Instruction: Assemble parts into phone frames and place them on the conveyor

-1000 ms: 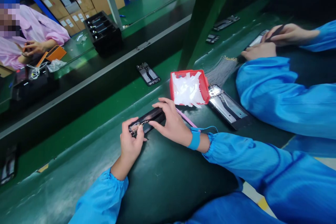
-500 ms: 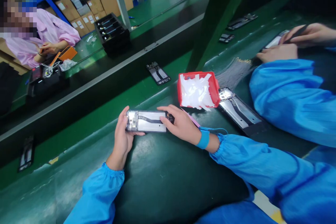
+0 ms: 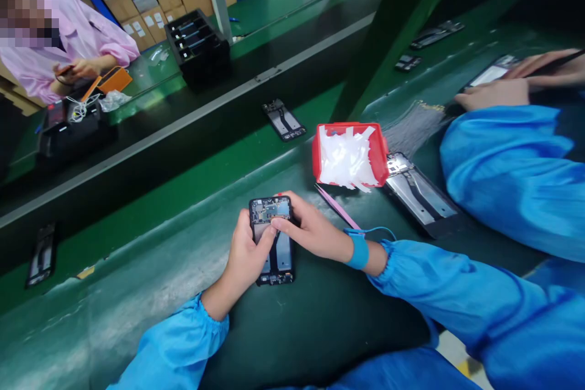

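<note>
An opened phone [image 3: 284, 256] is held upright between my hands, its circuit board and dark flex cable showing. My left hand [image 3: 250, 248] grips its left edge, the thumb lying across the inside. My right hand [image 3: 315, 225] holds the upper right side, and its thumb presses near the circuit board beside the left thumb. A blue band circles my right wrist. Pink tweezers [image 3: 338, 207] lie on the bench just beyond my right hand. Behind them is a red tray [image 3: 316, 161] filled with white strips [image 3: 346, 157].
Another opened phone [image 3: 423, 192] lies right of the tray, near a bundle of thin grey cables [image 3: 414, 128]. More opened phones [image 3: 283, 120] rest on the green belt. A co-worker's blue sleeve [image 3: 507, 158] is close on the right. A person in pink sits across the line.
The phone has turned from lying sideways to upright, and its board end now points away from me. My left hand has moved right, and both thumbs have come together over it.
</note>
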### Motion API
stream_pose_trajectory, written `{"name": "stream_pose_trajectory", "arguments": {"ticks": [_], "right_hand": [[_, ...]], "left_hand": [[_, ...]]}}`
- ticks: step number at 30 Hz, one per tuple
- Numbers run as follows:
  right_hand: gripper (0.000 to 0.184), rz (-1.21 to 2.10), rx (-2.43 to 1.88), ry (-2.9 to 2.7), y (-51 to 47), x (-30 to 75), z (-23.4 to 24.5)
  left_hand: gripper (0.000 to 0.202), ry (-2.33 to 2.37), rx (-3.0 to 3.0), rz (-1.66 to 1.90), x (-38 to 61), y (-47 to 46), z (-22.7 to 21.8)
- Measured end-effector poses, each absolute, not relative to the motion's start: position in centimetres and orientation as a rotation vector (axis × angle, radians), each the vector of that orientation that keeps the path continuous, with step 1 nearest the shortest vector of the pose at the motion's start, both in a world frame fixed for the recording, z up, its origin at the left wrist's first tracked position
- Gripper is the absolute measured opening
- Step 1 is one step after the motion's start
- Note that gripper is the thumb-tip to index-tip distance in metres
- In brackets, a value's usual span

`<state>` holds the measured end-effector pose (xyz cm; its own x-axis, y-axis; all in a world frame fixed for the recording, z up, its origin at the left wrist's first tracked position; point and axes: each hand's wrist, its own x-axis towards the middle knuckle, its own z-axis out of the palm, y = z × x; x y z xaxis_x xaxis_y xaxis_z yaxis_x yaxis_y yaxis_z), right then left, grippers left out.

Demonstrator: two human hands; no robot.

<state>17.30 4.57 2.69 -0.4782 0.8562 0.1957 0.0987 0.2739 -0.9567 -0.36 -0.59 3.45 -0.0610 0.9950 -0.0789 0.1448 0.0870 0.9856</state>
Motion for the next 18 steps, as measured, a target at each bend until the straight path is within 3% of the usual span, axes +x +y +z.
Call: {"name": "stream_pose_trajectory", "arguments": {"ticks": [12,18], "right_hand": [[0.038,1.473,-0.657,-1.747,4.52,17.4,2.63],[0.028,1.557,-0.647,-1.587,3.84,16.79,2.38]], "left_hand": [[0.039,1.374,1.136,1.243,0.14,-0.42,3.57],[0.027,1.362,1.198,1.265,0.38,-0.69,3.58]]}}
